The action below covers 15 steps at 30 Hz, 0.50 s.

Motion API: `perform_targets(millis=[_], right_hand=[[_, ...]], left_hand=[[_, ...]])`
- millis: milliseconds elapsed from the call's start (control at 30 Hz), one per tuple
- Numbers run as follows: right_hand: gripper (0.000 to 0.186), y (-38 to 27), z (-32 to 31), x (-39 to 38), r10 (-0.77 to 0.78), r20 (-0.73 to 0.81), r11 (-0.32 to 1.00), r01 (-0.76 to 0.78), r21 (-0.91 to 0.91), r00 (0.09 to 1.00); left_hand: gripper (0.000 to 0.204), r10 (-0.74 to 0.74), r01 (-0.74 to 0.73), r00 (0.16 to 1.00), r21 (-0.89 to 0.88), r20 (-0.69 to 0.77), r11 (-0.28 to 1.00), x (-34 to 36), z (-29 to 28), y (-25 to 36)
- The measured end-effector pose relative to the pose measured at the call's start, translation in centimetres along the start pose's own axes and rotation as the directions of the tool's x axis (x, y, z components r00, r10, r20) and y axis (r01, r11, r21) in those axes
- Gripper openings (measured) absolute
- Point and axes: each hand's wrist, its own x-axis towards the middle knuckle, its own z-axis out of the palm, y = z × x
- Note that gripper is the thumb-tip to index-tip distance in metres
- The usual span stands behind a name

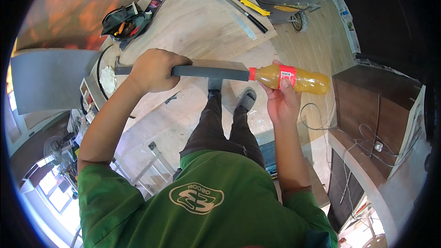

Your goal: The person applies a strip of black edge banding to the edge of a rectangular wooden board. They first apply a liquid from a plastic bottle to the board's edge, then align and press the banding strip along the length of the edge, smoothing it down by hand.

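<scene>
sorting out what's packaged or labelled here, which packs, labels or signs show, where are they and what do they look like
Bottle label: red band round the orange drink bottle, under the right hand fingers.
Bottle cap: red, against the end of the grey bar gripped by the left hand.
Flat pack: dark card with red print, on the wooden board beside the tool bag.

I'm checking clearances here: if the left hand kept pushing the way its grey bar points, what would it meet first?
The bar in the left hand points at the orange bottle's red cap in the right hand; it looks already touching, though depth is unclear.
</scene>
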Motion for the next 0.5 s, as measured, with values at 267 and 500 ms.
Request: perform_targets(millis=[267,500], right_hand=[[0.054,-1.2,0.5,-0.9,0.015,0.063,0.997,-0.02,0.073,0.998],[0.051,1.5,-1.3,-0.5,-0.06,0.015,0.998,0.061,-0.029,0.998]], left_hand=[[0.037,-0.007,0.007,1.0,-0.009,0.011,1.0,0.0,-0.3,0.2],[0.04,0.007,-0.008,0.999,-0.03,-0.032,1.0,0.3,-0.1,0.0]])
